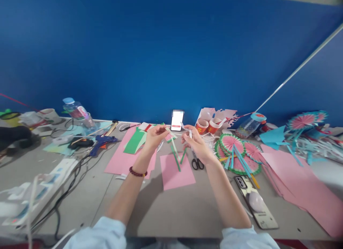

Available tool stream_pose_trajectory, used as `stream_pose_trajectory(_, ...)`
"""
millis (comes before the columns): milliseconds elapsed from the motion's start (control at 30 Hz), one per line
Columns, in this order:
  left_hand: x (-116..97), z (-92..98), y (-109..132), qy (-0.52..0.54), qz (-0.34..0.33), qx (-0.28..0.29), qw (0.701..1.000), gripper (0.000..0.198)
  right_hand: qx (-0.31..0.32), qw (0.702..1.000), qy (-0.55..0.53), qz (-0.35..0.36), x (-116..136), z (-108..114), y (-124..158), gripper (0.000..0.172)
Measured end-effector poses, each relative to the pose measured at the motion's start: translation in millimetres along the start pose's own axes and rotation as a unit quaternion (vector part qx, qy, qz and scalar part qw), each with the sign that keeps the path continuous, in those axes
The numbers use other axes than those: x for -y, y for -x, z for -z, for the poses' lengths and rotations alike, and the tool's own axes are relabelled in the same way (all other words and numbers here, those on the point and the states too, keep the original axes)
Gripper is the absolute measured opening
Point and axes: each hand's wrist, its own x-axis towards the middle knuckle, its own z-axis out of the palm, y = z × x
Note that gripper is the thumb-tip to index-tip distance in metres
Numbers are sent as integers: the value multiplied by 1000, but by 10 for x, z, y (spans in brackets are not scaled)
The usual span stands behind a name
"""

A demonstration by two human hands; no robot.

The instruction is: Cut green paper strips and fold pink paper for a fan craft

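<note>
My left hand [157, 136], with a dark bead bracelet at the wrist, has its thumb and fingers pinched together. Right beside those fingertips is a pleated pink and green paper piece [169, 136]; whether they grip it I cannot tell. My right hand [197, 144] pinches a thin white strip [185, 127] that sticks up past the fingers. Below and between both hands, narrow green paper strips [175, 159] lie on a pink paper square [177, 177]. Black-handled scissors [197, 164] rest on the table just under my right hand.
Pink sheets [118, 165] and green paper [134, 142] lie left, near a blue glue gun [100, 142]. A lit phone [177, 120] leans at the wall. Red paper cups [202, 126], watermelon-coloured paper fans [233, 145] and another phone [257, 202] are right. A power strip [50, 186] sits front left.
</note>
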Motion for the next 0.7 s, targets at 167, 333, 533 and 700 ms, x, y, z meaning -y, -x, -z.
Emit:
stream_pose_trajectory(167,116,-5,-24,-36,34,27,998,24,-22,992,124,-10,-202,76,-94,45)
stream_pose_trajectory(333,285,17,-68,-25,53,28,998,24,-45,997,37,-57,-266,49,-163,34)
stream_pose_trajectory(533,287,14,-62,-17,61,12,998,25,-130,980,143,-36,-361,-1,-173,24)
stream_pose_trajectory(700,205,16,-52,-29,52,9,998,21,-149,941,293,78,-357,69,-162,21)
